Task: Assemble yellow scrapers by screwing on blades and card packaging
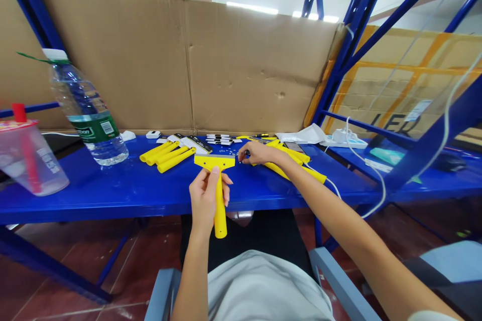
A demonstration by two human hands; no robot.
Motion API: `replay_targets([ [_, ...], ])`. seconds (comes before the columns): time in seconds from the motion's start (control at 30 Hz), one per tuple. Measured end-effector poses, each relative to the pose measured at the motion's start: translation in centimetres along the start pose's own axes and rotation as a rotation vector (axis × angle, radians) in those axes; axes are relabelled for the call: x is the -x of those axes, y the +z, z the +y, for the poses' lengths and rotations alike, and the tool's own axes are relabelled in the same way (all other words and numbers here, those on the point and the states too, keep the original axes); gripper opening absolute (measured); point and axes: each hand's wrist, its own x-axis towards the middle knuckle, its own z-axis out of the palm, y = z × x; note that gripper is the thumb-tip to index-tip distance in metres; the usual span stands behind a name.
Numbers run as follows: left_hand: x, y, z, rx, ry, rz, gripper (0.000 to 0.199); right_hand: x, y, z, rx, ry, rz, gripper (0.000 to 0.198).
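- Left hand (210, 190): the grip pinches the yellow scraper (220, 203) below its head, thumb in front, fingers behind.
- Scraper: held head away from the person, at the front edge of the counter (124, 190). A slack pinch could let it twist or drop to the floor (131, 256).
- Right hand (251, 153): fingers bent, low over the counter; whether its grip pinches anything cannot be told.
- Small pieces (228, 152): loose beside the right fingertips. A careless brush could scatter them; their tiny size invites a missed or double pick-up.
- Yellow tubes (176, 159): grouped left of the scraper. Rounded sides could let them roll if knocked.
- Cardboard panel (241, 65): upright behind the counter.
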Motion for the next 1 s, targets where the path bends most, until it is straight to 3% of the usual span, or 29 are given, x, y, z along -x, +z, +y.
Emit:
replay_targets([
  [0.27,0.1,0.0,0.1,0.005,-0.005,-0.003,0.04,0.0,0.0,1.0,-0.05,0.036,-0.055,0.015],
  [0.43,0.0,-0.1,0.2,0.015,-0.007,-0.006,0.039,0.7,-0.9,0.6,-0.165,0.075,-0.127,0.022],
  [0.6,0.1,-0.1,0.3,0.018,0.0,0.011,0.039,-1.6,-1.0,1.5,-0.05,0.157,-0.009,0.024],
  [0.77,0.0,-0.7,0.4,0.025,0.017,0.022,0.039,-3.9,-0.9,2.0,-0.015,0.201,-0.057,0.029],
  [1.0,-0.2,-2.0,0.9,0.0,0.051,0.062,0.036,-4.2,-1.3,1.5,-0.012,0.197,-0.078,0.03],
])
